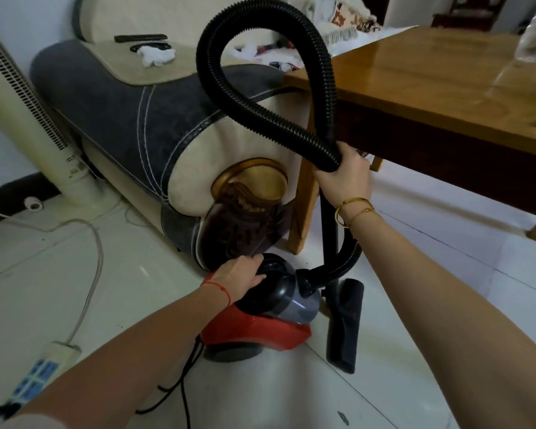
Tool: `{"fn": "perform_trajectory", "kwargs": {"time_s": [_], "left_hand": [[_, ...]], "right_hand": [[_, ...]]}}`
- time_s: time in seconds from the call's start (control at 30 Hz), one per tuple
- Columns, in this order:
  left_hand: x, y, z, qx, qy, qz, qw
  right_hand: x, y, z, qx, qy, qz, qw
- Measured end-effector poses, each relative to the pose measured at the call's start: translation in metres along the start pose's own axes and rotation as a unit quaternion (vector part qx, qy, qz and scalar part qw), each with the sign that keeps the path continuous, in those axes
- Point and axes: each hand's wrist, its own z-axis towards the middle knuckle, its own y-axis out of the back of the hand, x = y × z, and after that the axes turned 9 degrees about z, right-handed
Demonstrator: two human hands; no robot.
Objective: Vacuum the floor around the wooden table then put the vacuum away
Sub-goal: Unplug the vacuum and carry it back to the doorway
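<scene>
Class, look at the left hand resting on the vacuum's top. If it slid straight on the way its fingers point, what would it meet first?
The left hand points up and right across the vacuum's black dome. Going on, it would probably first meet the hose where it joins the body, though depth is unclear.

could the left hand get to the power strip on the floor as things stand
Probably yes: the power strip lies on open floor beside the left forearm, nothing between them. But the left hand rests on the vacuum and would have to let go first.

A red and grey vacuum (pixel 270 314) sits on the tiled floor (pixel 399 351) beside a sofa arm (pixel 155 131). The left hand (pixel 240 275) rests on its black top. The right hand (pixel 342 174) grips the looping black hose (pixel 260 97) near the wooden table (pixel 446 85). The floor nozzle (pixel 345 323) lies just beside the vacuum.
</scene>
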Motion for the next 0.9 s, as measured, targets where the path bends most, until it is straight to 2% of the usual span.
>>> {"fn": "perform_trajectory", "kwargs": {"time_s": [0.17,0.3,0.57,0.77,0.9], "left_hand": [[-0.006,-0.006,0.015,-0.019,-0.005,0.012,1.000],[-0.008,-0.017,0.017,-0.072,-0.011,0.016,0.997],[0.007,-0.032,-0.011,-0.122,-0.006,-0.086,0.989],[0.043,-0.043,-0.061,-0.133,0.040,-0.101,0.985],[0.067,-0.048,-0.100,-0.144,0.085,-0.117,0.979]], "right_hand": [[-0.016,-0.013,0.015,0.049,-0.009,-0.034,0.998],[-0.023,-0.020,0.009,0.089,0.000,-0.039,0.995],[-0.012,-0.010,-0.005,0.172,0.004,-0.072,0.982],[0.013,-0.005,-0.035,0.191,0.022,-0.089,0.977],[0.041,-0.017,-0.067,0.170,0.092,-0.086,0.977]]}}
